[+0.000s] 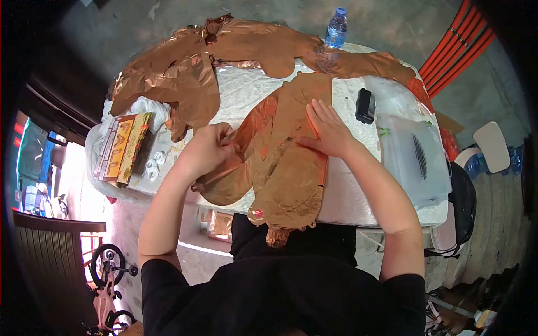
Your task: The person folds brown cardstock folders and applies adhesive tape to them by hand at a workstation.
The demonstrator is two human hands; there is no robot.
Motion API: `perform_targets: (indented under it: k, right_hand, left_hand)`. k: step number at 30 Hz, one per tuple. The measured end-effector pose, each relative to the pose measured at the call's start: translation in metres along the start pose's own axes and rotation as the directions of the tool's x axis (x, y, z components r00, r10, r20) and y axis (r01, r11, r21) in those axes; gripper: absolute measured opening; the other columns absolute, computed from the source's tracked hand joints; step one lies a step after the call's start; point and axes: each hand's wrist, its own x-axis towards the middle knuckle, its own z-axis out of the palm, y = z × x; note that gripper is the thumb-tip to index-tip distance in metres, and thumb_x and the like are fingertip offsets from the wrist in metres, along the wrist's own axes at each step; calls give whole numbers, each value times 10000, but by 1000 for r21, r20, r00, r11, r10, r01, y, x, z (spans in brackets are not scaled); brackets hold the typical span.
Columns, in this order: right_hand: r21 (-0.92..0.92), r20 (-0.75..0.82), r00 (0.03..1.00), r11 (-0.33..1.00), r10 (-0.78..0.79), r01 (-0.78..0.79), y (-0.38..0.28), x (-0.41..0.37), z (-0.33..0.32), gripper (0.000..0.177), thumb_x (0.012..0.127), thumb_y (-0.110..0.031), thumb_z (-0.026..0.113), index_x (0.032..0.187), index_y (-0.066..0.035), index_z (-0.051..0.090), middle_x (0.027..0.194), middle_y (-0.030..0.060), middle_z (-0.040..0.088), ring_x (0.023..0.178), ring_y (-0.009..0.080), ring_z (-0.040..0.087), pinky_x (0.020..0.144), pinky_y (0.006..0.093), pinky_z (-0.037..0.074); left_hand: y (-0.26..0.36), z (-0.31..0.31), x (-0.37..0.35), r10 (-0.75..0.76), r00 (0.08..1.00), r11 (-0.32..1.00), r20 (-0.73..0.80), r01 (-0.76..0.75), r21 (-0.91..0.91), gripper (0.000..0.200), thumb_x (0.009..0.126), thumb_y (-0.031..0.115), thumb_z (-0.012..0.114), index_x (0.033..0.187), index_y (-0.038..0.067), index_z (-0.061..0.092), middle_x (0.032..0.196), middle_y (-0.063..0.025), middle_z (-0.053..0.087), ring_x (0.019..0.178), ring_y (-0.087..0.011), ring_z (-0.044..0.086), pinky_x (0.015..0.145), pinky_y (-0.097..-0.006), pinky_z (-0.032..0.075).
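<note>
A flat, copper-coloured foil balloon (291,185) lies over the near edge of the table, its lower tip hanging toward my lap. My left hand (208,148) is closed, with its fingers pinching the raised, creased left flap of the foil. My right hand (328,130) rests flat on the balloon's right side, fingers stretched out and pressing on the foil. More copper foil balloons (258,45) lie crumpled along the far side of the table, spreading down to the left.
The white-covered table (350,196) holds a water bottle (337,28) at the back and a black object (365,106) at right. Clear plastic packaging (414,159) lies beside it. On the left are a box marked FALL (122,148) and white ribbon rolls (154,166).
</note>
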Motion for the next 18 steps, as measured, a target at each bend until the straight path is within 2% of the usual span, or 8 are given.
perform_targets:
  k: [2,6,8,12,14,15,17,18]
  right_hand:
    - [2,-4,1000,1000,0,0,1,0,0,991,838,-656,554,1484,15,214,1554,222,186,1455,331,161,1185,424,144]
    - [38,-23,1000,999,-5,6,1,0,1,976,839,-632,576,1479,20,231,1550,225,196,1455,335,161,1184,423,147]
    - [46,-18,1000,999,-4,5,0,-2,1,969,838,-625,583,1477,17,240,1550,223,201,1455,335,161,1184,422,148]
    - [54,-1,1000,998,19,-19,-5,-3,-8,949,828,-592,612,1475,5,256,1548,214,211,1453,337,167,1183,428,149]
    - [66,7,1000,998,24,-24,-4,-2,-9,935,827,-549,637,1478,0,251,1549,212,211,1452,337,168,1184,429,147]
    - [50,7,1000,999,-2,2,0,-1,-5,925,816,-489,663,1480,0,243,1550,212,207,1452,337,169,1185,430,148]
    - [25,3,1000,999,-25,25,4,1,0,921,805,-429,688,1482,0,234,1551,212,204,1452,338,170,1186,430,150]
    - [8,7,1000,1000,-27,27,5,2,1,904,820,-468,654,1479,-4,245,1550,211,207,1455,329,166,1187,423,149]
  left_hand:
    - [8,-4,1,-16,998,986,-58,25,167,159,775,52,669,839,-20,542,655,-27,501,641,-110,485,595,-306,413]
    - [20,-8,-1,-121,989,993,82,120,14,162,771,40,659,865,-20,542,688,-35,521,649,-118,500,600,-316,420]
    - [26,1,-3,100,986,995,130,-99,-18,162,774,39,652,881,-17,544,744,-44,556,684,-119,530,631,-303,444]
    - [53,25,0,231,963,970,139,-217,-108,243,824,59,683,1027,-3,567,777,-29,590,743,-77,536,670,-253,448]
    - [79,33,7,-54,909,997,413,75,-34,358,844,91,671,1158,-9,532,923,-95,644,769,-108,590,693,-253,480]
    - [74,43,15,-51,911,997,410,72,-35,358,844,91,671,1158,-9,532,923,-95,644,769,-108,590,693,-253,480]
    - [56,65,33,153,874,983,462,-183,20,427,863,128,667,1225,-19,494,978,-126,658,713,-134,614,641,-281,505]
    - [61,61,32,158,860,987,485,-132,-86,396,893,157,636,1219,-23,503,959,-117,676,693,-132,626,603,-274,507]
